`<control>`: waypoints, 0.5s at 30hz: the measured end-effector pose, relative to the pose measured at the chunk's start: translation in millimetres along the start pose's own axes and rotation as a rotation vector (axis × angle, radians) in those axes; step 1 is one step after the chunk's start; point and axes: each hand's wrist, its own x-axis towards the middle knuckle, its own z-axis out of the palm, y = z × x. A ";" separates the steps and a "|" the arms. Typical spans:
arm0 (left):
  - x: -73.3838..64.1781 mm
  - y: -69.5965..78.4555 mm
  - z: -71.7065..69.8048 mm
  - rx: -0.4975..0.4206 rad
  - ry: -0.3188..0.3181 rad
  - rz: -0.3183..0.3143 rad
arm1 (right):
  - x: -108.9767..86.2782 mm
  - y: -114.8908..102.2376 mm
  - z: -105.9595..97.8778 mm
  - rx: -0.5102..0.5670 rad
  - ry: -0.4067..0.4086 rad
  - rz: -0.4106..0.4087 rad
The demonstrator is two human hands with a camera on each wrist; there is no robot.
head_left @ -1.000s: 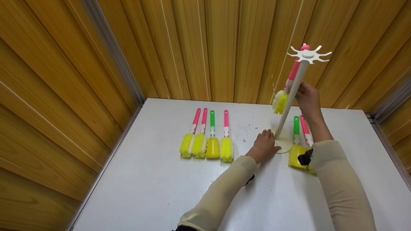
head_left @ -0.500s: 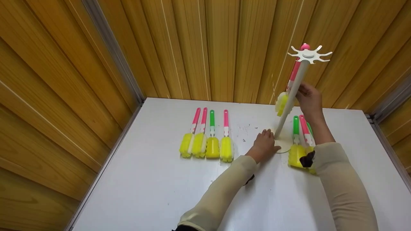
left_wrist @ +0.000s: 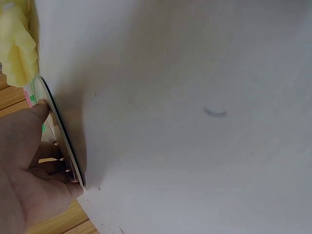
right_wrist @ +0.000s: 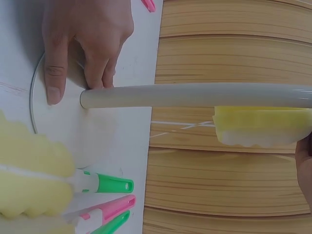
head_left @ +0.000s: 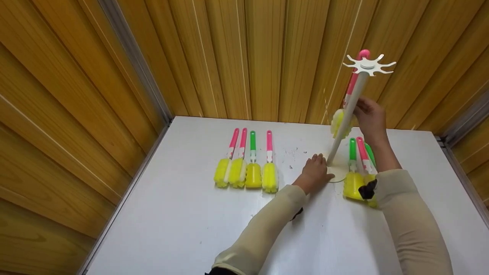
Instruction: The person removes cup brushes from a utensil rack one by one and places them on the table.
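A white stand has a round base (head_left: 338,173), an upright pole (head_left: 347,118) and a star-shaped hook top (head_left: 367,66). My left hand (head_left: 314,172) rests on the base beside the pole's foot, its fingers spread in the right wrist view. Behind the pole, my right hand (head_left: 371,118) holds a pink-handled sponge brush (head_left: 338,121) upright, near where its handle meets the yellow-and-white sponge (right_wrist: 263,126). The tip of the pink handle shows just above and behind the hooks. Part of the brush and the right fingertips are hidden by the pole.
On the white table (head_left: 164,229), several sponge brushes (head_left: 253,175) with pink or green handles lie in a row left of the stand. More brushes (head_left: 353,185) lie to its right, partly under the right forearm. A wooden-slat wall (head_left: 263,61) stands behind.
My right hand has shifted slightly to the right with the brush, whose handle tip now shows a little higher above the hook top. The left hand and stand have stayed in place.
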 end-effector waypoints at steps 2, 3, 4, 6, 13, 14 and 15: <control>0.4 0.5 0.0 -0.004 -0.004 -0.004 | 0.6 -1.3 -0.8 -0.008 0.002 0.002; 0.7 0.5 -0.1 -0.005 -0.005 -0.005 | 0.7 -2.2 -1.3 -0.010 0.003 0.002; 0.8 0.4 -0.3 -0.007 -0.005 -0.006 | 0.8 -3.3 -1.7 -0.012 0.005 0.004; 0.9 0.4 -0.3 -0.011 -0.007 -0.008 | 0.9 -5.3 -2.1 -0.022 0.009 0.008; 1.4 0.1 3.9 0.027 0.025 0.005 | 1.7 -10.1 -3.0 -0.028 0.029 0.006; 1.6 0.0 4.2 0.033 0.028 0.006 | 2.0 -10.2 -3.3 -0.025 0.032 0.005; 1.6 0.0 4.2 0.038 0.028 0.007 | 2.4 -10.3 -3.5 -0.020 0.037 0.004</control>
